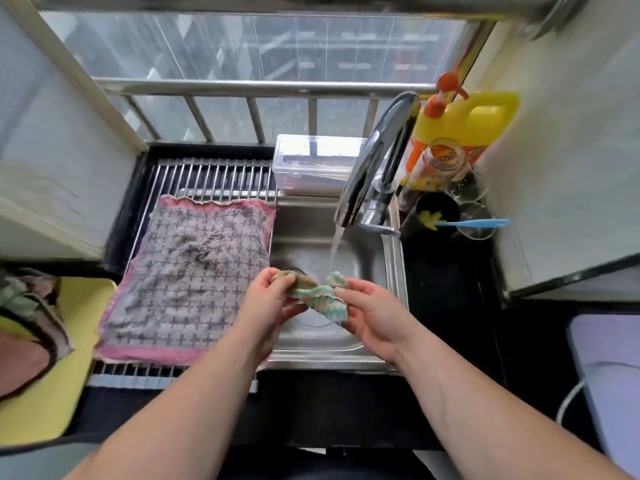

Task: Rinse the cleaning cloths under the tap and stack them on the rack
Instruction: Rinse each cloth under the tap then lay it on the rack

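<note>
While water (335, 245) runs, hands (273, 301) (372, 317) grip bunched cloth (320, 295) (zigzag)

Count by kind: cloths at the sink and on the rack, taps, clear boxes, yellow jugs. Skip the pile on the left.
Cloths: 2 (green cloth held by left hand and right hand; pink-edged cloth on the rack)
Tap: 1
Clear box: 1
Yellow jug: 1
Total: 5

- Grips a bunched green-and-tan striped cloth (320, 294) with left hand (273, 299) and right hand (370, 317), one end in each.
- Holds it over the stainless steel sink (363, 258), its right end under water from the curved chrome tap (374, 161).
- Shows a pink-edged grey checked cloth (187, 278) spread flat on the metal-bar rack (214, 174) left of the basin.
</note>
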